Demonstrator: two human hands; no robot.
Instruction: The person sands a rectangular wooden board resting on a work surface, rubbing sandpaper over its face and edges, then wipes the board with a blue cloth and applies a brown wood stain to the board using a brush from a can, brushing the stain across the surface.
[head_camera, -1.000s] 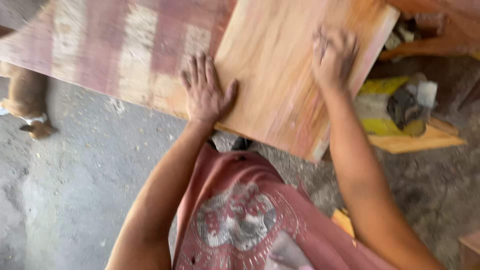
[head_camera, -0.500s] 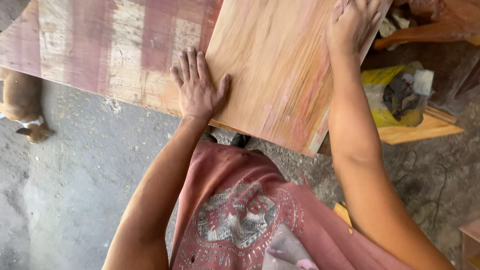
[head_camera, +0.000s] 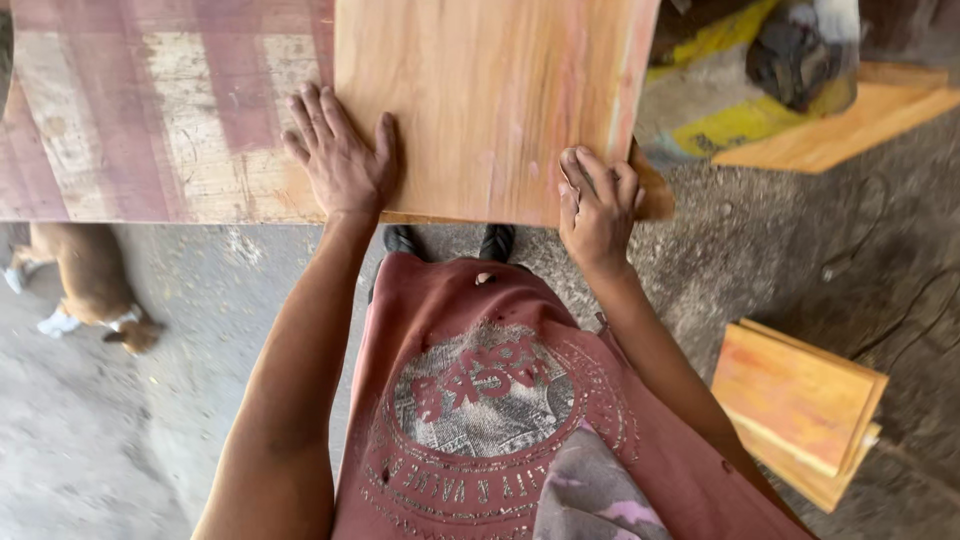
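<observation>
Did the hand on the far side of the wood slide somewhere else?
Yes. The right hand has come from the far part of the wooden board back to its near edge, towards the person's body.

Wood board (head_camera: 490, 95): flat panel, light orange-tan w/ pinkish streaks along the grain, smooth face up. Lies flat on a worn bench top (head_camera: 150, 120) w/ faded red and cream stripes, its near right corner hanging past the bench edge. Left hand (head_camera: 342, 160) pressed flat, fingers spread, across board's left edge, partly on the bench top. Right hand (head_camera: 597, 205) grips board's near right corner, fingers curled on it.
</observation>
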